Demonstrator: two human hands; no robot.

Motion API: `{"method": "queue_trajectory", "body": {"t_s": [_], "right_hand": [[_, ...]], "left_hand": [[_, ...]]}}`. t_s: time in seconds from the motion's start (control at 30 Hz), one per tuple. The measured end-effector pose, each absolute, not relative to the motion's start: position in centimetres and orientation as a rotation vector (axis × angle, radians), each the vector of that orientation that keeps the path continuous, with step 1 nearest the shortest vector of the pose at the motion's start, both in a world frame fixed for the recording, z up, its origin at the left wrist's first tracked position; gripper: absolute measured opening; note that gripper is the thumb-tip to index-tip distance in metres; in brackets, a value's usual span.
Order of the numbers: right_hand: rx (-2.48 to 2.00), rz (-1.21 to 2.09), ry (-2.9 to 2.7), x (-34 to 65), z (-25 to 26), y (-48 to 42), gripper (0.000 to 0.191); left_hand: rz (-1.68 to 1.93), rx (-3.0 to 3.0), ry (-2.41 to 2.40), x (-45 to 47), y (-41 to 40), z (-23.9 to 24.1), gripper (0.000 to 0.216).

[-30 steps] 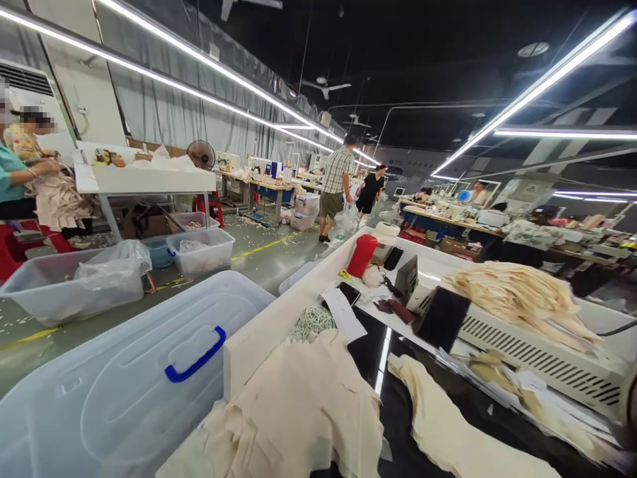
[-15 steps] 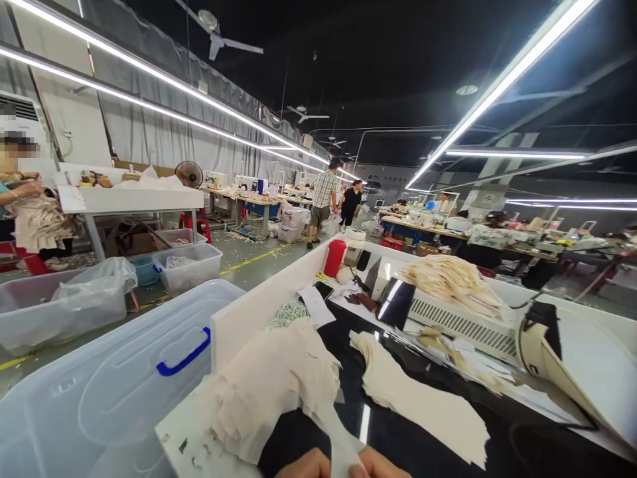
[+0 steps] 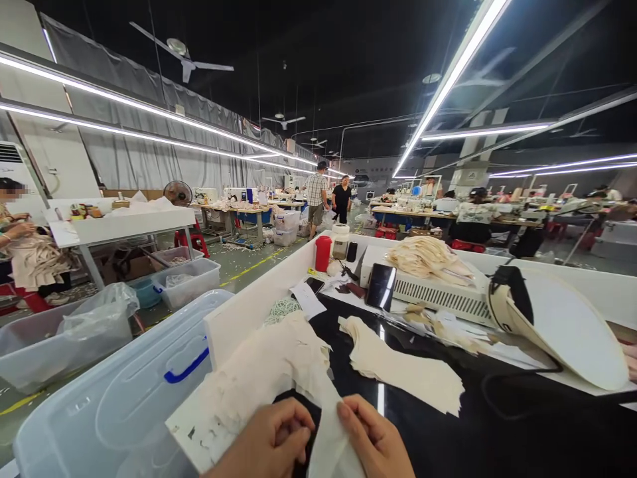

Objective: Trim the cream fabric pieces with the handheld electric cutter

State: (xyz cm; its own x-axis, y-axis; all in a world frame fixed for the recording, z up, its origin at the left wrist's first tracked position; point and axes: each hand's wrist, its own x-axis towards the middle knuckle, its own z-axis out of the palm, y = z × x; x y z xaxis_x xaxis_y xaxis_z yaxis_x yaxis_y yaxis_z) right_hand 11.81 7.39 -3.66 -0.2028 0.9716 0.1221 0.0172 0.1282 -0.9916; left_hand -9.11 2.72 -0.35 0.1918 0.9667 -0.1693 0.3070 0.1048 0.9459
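Note:
My right hand [image 3: 375, 435] pinches the edge of a cream fabric piece [image 3: 326, 425] between thumb and fingers. Just left of that piece, my left hand [image 3: 279, 435] has its fingers curled in towards the thumb; whether anything lies inside them is hidden. The piece hangs from a fanned pile of cream fabric pieces [image 3: 269, 362], which rests over a white board [image 3: 192, 431] on the left. To the right, a neat stack of cut cream pieces [image 3: 403, 365] lies flat on the glossy black tabletop [image 3: 432, 438].
A lidded clear plastic bin [image 3: 124, 398] stands left of the table's white side wall. Further back are a phone [image 3: 381, 287], a red cup [image 3: 323, 253], more fabric [image 3: 430, 259] on a white machine, and a round white-faced lamp [image 3: 572, 325]. Other people work at tables beyond.
My view has tilted and turned slightly right. Both hands have come up further into view; the left now shows apart from the fabric piece, while the right still grips it.

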Motion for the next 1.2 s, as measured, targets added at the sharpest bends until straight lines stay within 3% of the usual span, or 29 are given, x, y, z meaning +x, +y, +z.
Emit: {"method": "queue_trajectory", "body": {"t_s": [0.13, 0.27, 0.43, 0.63, 0.83, 0.9, 1.07, 1.2], "right_hand": [[-1.086, 1.317, -1.337, 12.2, -2.9, 7.0, 0.061], [-1.161, 1.354, -1.367, 13.2, -1.9, 6.8, 0.062], [-1.165, 1.373, -1.395, 13.6, -1.3, 6.8, 0.064], [-1.106, 1.453, -1.37, 12.7, -0.9, 6.1, 0.064], [-1.068, 1.435, -1.302, 11.8, -1.0, 5.6, 0.059], [-1.063, 1.414, -1.324, 11.9, -1.4, 6.0, 0.061], [-1.029, 1.405, -1.324, 12.5, -2.1, 6.8, 0.061], [-1.023, 1.438, -1.241, 12.8, -2.3, 7.1, 0.059]], "left_hand": [[0.857, 1.634, 1.494, -10.5, 6.9, 8.1, 0.05], [0.961, 1.602, 1.754, -11.7, 16.4, 15.8, 0.083], [0.958, 1.521, 1.842, -12.5, 25.0, 18.5, 0.103], [0.932, 1.533, 1.847, -12.2, 25.9, 18.3, 0.095], [0.765, 1.696, 1.664, -9.8, 19.7, 13.6, 0.03], [0.651, 1.742, 1.54, -9.0, 16.0, 11.1, 0.023], [0.352, 1.678, 1.26, -8.5, 8.3, 6.2, 0.045], [0.335, 1.517, 1.193, -8.9, 6.8, 4.7, 0.071]]}}
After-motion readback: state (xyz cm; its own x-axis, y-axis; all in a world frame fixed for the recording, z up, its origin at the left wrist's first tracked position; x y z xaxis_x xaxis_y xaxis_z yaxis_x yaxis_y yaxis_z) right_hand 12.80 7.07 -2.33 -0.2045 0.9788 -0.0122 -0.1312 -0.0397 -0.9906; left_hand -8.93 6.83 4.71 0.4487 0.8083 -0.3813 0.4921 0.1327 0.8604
